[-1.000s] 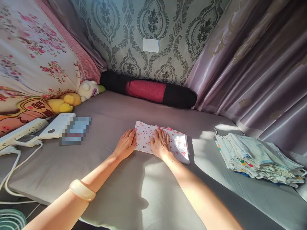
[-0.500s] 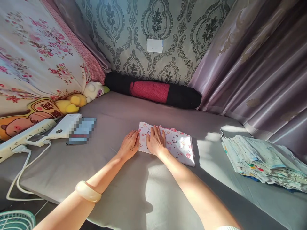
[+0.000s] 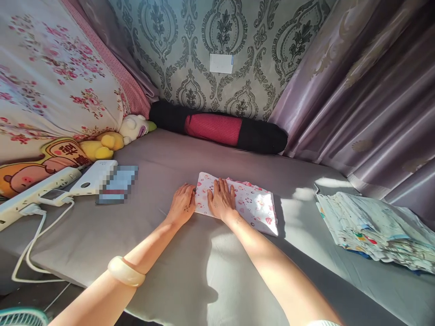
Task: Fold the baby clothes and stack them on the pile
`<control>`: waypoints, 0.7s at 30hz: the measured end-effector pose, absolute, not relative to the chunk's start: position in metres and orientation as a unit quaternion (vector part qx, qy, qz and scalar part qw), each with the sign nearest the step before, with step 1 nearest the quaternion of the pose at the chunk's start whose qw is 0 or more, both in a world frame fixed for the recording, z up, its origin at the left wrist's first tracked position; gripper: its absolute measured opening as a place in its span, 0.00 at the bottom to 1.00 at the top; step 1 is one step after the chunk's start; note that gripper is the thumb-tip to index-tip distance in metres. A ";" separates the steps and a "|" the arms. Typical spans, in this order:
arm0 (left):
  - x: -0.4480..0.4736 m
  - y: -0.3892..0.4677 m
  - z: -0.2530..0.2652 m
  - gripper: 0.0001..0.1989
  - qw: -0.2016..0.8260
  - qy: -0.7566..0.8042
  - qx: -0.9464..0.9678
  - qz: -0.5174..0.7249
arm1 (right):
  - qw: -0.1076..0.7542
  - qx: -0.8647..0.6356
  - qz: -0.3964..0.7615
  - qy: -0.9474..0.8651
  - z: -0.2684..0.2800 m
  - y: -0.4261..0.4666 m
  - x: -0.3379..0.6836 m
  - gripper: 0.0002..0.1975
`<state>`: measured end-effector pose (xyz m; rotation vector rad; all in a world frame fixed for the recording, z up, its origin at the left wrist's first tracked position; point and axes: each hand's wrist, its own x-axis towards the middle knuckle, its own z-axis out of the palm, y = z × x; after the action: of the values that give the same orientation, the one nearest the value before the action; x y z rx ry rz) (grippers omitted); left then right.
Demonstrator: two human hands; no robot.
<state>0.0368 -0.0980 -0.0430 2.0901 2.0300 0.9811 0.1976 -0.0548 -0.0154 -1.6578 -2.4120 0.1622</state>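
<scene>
A folded white cloth with a pink and red print [image 3: 253, 204] lies flat on the grey bedsheet [image 3: 163, 271]. Along its left edge rests my left hand [image 3: 182, 204], palm down and open, with its fingertips beside the edge; a pale bangle [image 3: 126, 271] circles that forearm. My right hand [image 3: 222, 199] lies flat on the left part of the cloth, fingers stretched forward and thumb apart. A ruffled pinkish edge shows along the far side of the cloth. The undersides of both hands are hidden.
To the right sits a stack of folded light cloths [image 3: 377, 231]. At left are a power strip [image 3: 37, 192] with cables, a white power bank [image 3: 95, 176], a blurred flat item [image 3: 118, 183] and plush toys [image 3: 102, 146]. A black and red bolster [image 3: 217, 129] lines the wall.
My left hand has shifted slightly left, off the cloth's edge. The right hand stays flat on the cloth. The whole view has moved a little.
</scene>
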 end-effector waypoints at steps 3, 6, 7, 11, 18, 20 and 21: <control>0.037 -0.097 -0.044 0.19 0.032 0.665 0.671 0.326 | 0.092 -0.567 0.058 -0.817 -0.011 -0.054 0.195 0.29; 0.036 -0.097 -0.045 0.19 0.030 0.671 0.663 0.331 | 0.093 -0.556 0.057 -0.824 -0.008 -0.054 0.188 0.29; 0.036 -0.097 -0.044 0.19 0.029 0.671 0.663 0.331 | 0.096 -0.547 0.056 -0.830 -0.007 -0.054 0.185 0.28; 0.035 -0.097 -0.044 0.19 0.028 0.668 0.667 0.328 | 0.110 -0.509 0.057 -0.852 -0.006 -0.052 0.172 0.29; 0.035 -0.096 -0.047 0.19 0.011 0.689 0.643 0.334 | 0.113 -0.485 0.046 -0.866 -0.014 -0.047 0.163 0.30; 0.035 -0.096 -0.047 0.19 0.007 0.692 0.637 0.339 | 0.112 -0.488 0.045 -0.864 -0.015 -0.047 0.163 0.31; 0.035 -0.096 -0.047 0.19 0.007 0.693 0.636 0.340 | 0.113 -0.489 0.044 -0.864 -0.016 -0.047 0.163 0.31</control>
<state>0.0345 -0.0957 -0.0471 1.9876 2.1667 1.0637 0.1633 -0.0466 -0.0159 -1.4339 -2.5348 0.1294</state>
